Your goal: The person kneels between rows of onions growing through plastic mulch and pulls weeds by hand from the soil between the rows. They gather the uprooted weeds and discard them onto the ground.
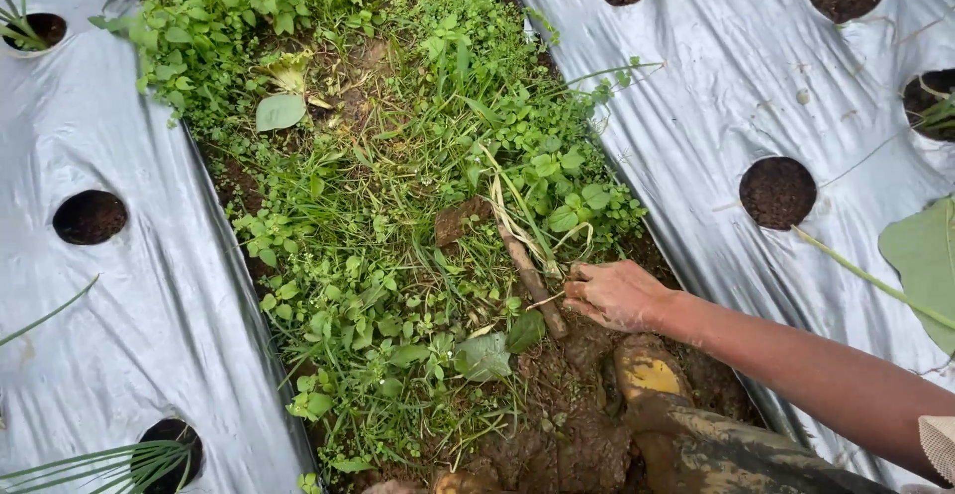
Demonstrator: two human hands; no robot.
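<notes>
No packages, labels, signs or screens show anywhere in this view.
</notes>
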